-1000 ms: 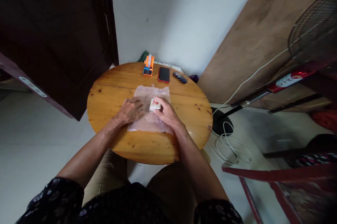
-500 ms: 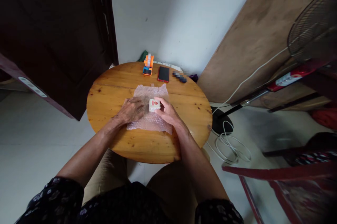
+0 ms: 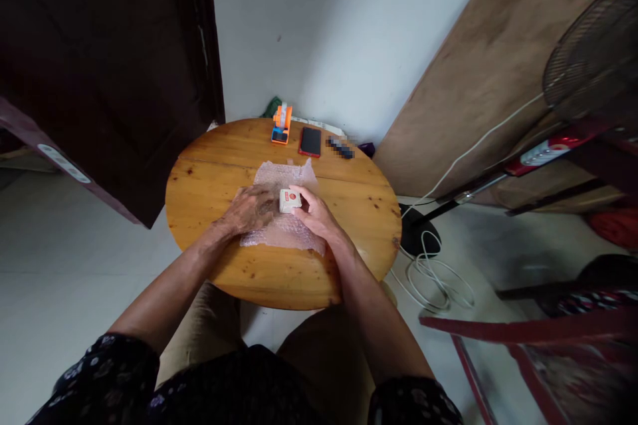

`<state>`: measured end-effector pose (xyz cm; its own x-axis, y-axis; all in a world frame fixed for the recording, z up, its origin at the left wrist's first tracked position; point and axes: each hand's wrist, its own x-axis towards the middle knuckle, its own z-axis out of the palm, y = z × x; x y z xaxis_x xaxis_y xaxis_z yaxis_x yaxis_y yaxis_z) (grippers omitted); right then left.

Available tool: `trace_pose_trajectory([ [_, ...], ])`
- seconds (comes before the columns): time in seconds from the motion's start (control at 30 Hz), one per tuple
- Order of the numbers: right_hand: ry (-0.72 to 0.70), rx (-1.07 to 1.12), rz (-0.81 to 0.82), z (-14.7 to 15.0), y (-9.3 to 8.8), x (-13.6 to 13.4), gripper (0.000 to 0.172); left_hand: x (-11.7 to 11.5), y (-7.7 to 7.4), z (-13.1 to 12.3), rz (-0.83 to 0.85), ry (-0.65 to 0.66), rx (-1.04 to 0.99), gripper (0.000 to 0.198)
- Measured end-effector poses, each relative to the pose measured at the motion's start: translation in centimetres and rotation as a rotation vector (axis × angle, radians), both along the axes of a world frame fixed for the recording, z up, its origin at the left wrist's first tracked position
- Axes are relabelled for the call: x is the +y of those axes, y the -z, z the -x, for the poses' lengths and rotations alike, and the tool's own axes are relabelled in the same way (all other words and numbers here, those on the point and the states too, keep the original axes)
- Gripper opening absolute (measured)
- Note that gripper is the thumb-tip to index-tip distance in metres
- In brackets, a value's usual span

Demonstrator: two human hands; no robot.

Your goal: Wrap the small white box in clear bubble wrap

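A small white box (image 3: 290, 200) with red printing stands on a sheet of bubble wrap (image 3: 282, 235), near the middle of the sheet. My right hand (image 3: 316, 213) grips the box from its right side, thumb and fingers bent around it. Flat on the left part of the bubble wrap lies my left hand (image 3: 252, 210), palm down with fingers stretched toward the box. Its fingertips come close to the box's left side; whether they touch it I cannot tell.
The round wooden table (image 3: 199, 192) carries an orange tape dispenser (image 3: 282, 124), a dark phone with a red edge (image 3: 310, 142) and a blurred dark object (image 3: 340, 147) at its back. Right of it stand a fan (image 3: 588, 66), a coiled white cable (image 3: 438, 279) and a red chair (image 3: 523, 328).
The box has shifted slightly to the left with my right hand around it. My left hand stays on the bubble wrap, almost unmoved.
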<state>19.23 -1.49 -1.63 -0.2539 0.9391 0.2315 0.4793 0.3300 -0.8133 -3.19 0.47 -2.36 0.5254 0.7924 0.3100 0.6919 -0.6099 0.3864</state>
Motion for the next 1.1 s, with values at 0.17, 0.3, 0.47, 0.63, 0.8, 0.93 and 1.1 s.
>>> trace_pose_trajectory([
  [0.17, 0.009, -0.004, -0.019, 0.2, 0.0, 0.0, 0.061, 0.0, 0.0, 0.0, 0.008, 0.016, -0.006, 0.039],
  [0.3, 0.021, -0.01, -0.031, 0.3, 0.1, -0.1, 0.061, 0.1, 0.0, 0.0, 0.013, 0.014, -0.006, 0.038],
  [0.47, 0.03, 0.007, -0.008, 0.1, 0.3, 0.0, 0.069, 0.3, 0.5, 0.0, 0.004, -0.012, 0.0, 0.037],
  [0.63, 0.05, 0.042, 0.006, -0.2, 0.7, 0.3, 0.067, 0.4, 0.5, 0.1, 0.023, -0.012, -0.003, 0.036],
  [0.8, 0.037, 0.06, 0.031, -0.2, 0.9, 0.5, 0.059, 0.0, -0.1, -0.1, 0.055, -0.01, -0.018, 0.036],
  [0.93, 0.022, 0.063, 0.021, -0.3, 1.0, 0.5, 0.057, 0.0, -0.1, -0.1, 0.041, -0.017, 0.0, 0.035],
  [1.1, 0.021, 0.042, 0.025, -0.4, 1.1, 0.6, 0.058, 0.0, 0.1, -0.1, 0.033, -0.026, -0.004, 0.035],
])
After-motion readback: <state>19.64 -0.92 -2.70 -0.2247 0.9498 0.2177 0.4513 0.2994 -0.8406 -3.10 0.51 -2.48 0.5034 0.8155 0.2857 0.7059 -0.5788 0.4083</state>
